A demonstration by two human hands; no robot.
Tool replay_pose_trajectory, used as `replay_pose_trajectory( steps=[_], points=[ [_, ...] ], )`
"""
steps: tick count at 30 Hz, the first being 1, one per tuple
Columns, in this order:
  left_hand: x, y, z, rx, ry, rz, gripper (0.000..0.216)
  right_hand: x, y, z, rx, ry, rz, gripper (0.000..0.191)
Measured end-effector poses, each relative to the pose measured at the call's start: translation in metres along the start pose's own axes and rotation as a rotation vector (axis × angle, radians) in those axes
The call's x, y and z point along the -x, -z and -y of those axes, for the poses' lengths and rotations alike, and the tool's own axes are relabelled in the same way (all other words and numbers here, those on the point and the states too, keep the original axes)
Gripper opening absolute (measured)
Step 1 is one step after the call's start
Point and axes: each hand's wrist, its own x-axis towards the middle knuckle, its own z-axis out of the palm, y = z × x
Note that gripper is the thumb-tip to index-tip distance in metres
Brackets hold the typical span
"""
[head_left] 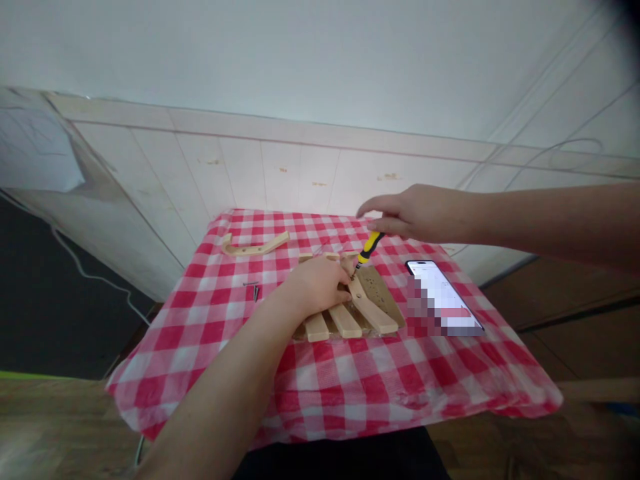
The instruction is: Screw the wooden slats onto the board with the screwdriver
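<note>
My right hand (pixel 400 212) grips the top of a yellow and black screwdriver (pixel 369 248), which leans with its tip down at a hole near the far end of a curved wooden piece (pixel 373 310). My left hand (pixel 325 283) is closed on the wood beside that tip, and its fingers partly hide what they hold. Under it lie wooden slats (pixel 345 321), their near ends showing. All this rests on a brown board (pixel 377 288) with small dark holes or marks.
A second curved wooden piece (pixel 257 249) lies at the far left of the checked tablecloth (pixel 210 373). Several screws (pixel 255 292) are left of my left forearm. A phone (pixel 440 293) with a lit screen lies to the right. A wall (pixel 300 170) stands behind the table.
</note>
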Motion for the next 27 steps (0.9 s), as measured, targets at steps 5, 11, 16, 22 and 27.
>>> replay_pose_trajectory(
  steps=[5, 11, 16, 22, 27],
  points=[
    [0.001, 0.001, -0.001, -0.008, 0.033, 0.014, 0.02, 0.01, 0.004, 0.0, -0.037, 0.156, 0.022, 0.043],
    [0.001, -0.001, 0.0, -0.016, -0.005, -0.014, 0.021, 0.0, 0.004, 0.0, 0.132, -0.062, 0.077, 0.05],
    [0.001, -0.003, 0.002, -0.003, -0.009, -0.029, 0.019, 0.005, 0.003, 0.003, 0.012, 0.116, -0.019, 0.041],
    [0.001, -0.005, 0.004, 0.009, -0.008, -0.048, 0.02, 0.01, 0.013, 0.02, 0.191, 0.065, 0.15, 0.054],
    [0.001, -0.001, 0.001, -0.001, -0.005, -0.023, 0.021, 0.004, 0.006, 0.025, 0.234, -0.014, 0.036, 0.05]
  ],
)
